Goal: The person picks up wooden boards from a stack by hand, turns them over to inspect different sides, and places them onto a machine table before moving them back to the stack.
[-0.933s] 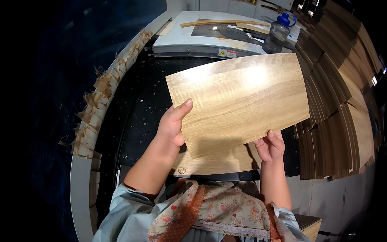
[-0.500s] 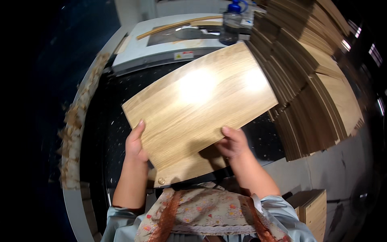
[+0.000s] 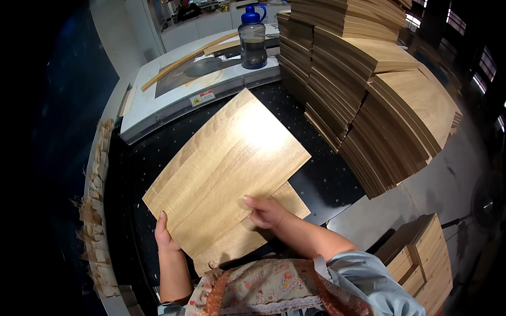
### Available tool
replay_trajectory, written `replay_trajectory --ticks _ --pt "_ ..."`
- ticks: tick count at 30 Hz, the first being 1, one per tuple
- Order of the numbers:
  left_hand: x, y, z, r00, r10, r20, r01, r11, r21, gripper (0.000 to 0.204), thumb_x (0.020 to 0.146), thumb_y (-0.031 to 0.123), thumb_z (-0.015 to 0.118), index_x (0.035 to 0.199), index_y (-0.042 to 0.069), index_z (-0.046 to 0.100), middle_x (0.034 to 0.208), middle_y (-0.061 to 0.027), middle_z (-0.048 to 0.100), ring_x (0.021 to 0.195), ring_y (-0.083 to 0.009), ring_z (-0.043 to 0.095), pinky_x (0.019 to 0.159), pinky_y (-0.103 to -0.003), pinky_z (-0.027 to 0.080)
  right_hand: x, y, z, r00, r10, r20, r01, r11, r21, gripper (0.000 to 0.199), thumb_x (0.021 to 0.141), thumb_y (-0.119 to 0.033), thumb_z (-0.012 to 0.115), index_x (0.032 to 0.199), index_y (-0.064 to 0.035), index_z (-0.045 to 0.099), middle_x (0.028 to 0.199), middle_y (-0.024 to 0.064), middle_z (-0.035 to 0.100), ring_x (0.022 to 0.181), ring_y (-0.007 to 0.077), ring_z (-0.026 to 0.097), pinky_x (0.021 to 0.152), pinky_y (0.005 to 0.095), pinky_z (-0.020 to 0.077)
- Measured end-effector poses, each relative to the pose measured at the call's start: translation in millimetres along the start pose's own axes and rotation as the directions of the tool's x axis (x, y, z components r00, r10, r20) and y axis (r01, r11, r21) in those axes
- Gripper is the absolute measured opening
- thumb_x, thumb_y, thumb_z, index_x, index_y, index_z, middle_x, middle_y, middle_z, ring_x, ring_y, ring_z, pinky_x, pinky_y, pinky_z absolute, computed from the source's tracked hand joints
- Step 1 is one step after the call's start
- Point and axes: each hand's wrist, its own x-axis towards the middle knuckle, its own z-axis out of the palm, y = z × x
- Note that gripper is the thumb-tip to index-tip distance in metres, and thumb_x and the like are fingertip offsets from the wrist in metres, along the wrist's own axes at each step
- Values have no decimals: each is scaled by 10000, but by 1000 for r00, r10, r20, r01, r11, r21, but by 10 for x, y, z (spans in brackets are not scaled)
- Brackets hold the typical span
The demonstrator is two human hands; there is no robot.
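Both my hands hold a light wood-grain panel point(image 3: 211, 174), tilted in front of me, its far corner pointing away and a bright glare on its upper face. My left hand point(image 3: 166, 234) grips its near left edge, thumb on top. My right hand point(image 3: 266, 211) is closed on its near right edge with the thumb on the face; the fingers beneath are hidden. Under the held panel lies a second wood-grain panel point(image 3: 290, 203), mostly covered. A small round ring-like thing point(image 3: 213, 264) sits at its near corner by my apron.
A black speckled tabletop point(image 3: 329, 181) lies beneath. Beyond it stands a white machine bed point(image 3: 158, 113) with a wooden strip and a blue-capped bottle point(image 3: 253, 45). Tall board stacks point(image 3: 390, 137) rise on the right, another stack point(image 3: 421, 263) stands lower right. A person point(image 3: 188, 10) is far back.
The view has shifted. The panel has turned counterclockwise and come lower and to the left with both hands, and more of the panel beneath now shows.
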Motion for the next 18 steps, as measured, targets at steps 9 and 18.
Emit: replay_trajectory --ticks 9,18 --pt "69 -156 -101 996 -78 -47 76 996 -45 566 829 293 585 1300 30 414 1234 -173 530 1101 -346 532 929 -472 433 147 297 -467 971 115 -208 -60 966 252 309 857 -126 593 1121 2 497 953 122 612 778 222 634 539 260 528" --pt "114 -183 -323 990 -121 69 132 973 -187 541 832 199 595 1283 -28 401 1220 -215 524 1095 -343 544 922 -484 441 79 226 -329 936 156 -316 -74 964 255 245 880 -221 548 1068 -64 539 896 114 627 637 241 614 526 274 500"
